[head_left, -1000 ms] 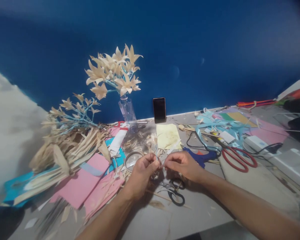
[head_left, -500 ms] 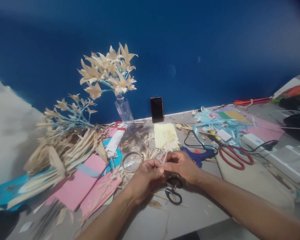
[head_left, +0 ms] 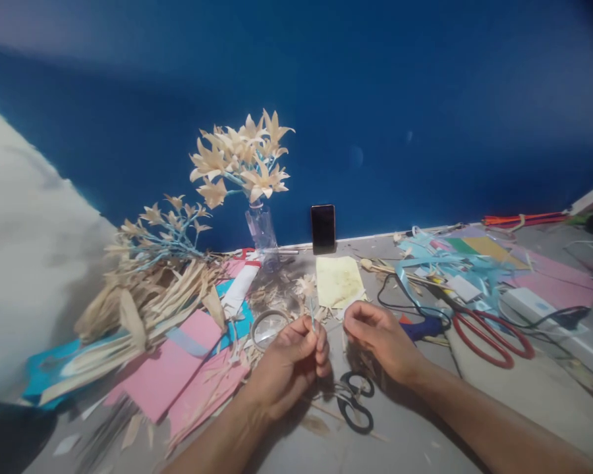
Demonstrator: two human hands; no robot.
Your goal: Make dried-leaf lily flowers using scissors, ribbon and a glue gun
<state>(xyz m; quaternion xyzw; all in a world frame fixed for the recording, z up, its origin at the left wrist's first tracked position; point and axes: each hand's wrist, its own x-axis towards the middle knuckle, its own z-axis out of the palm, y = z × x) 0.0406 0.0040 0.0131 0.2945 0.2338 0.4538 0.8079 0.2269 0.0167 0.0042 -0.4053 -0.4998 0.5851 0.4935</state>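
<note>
Between the thumb and fingers of my left hand (head_left: 296, 352) is the pale blue stem of a small cream craft flower (head_left: 306, 287), held upright. My right hand (head_left: 380, 339) is a little to the right, its fingers curled and thumb pressed to the forefinger; a whitish scrap shows near its fingertips, but whether it is held I cannot make out. Black-handled scissors (head_left: 354, 416) lie on the table below and between the hands. Beyond my right hand are a blue glue gun (head_left: 422, 327), partly hidden, and a yellow paper (head_left: 340, 283).
A clear bottle (head_left: 263, 234) holds a bunch of cream flowers (head_left: 242, 158). Dried husks (head_left: 178, 303), pink paper (head_left: 175, 362) and a tape roll (head_left: 269, 329) lie left. A phone (head_left: 323, 228) leans on the wall. Red-handled scissors (head_left: 494, 339) and blue ribbon (head_left: 439, 263) lie right.
My hands have parted: the right has moved away to the right, and the left keeps the flower stem, with the flower now showing above it. The whole view has shifted slightly.
</note>
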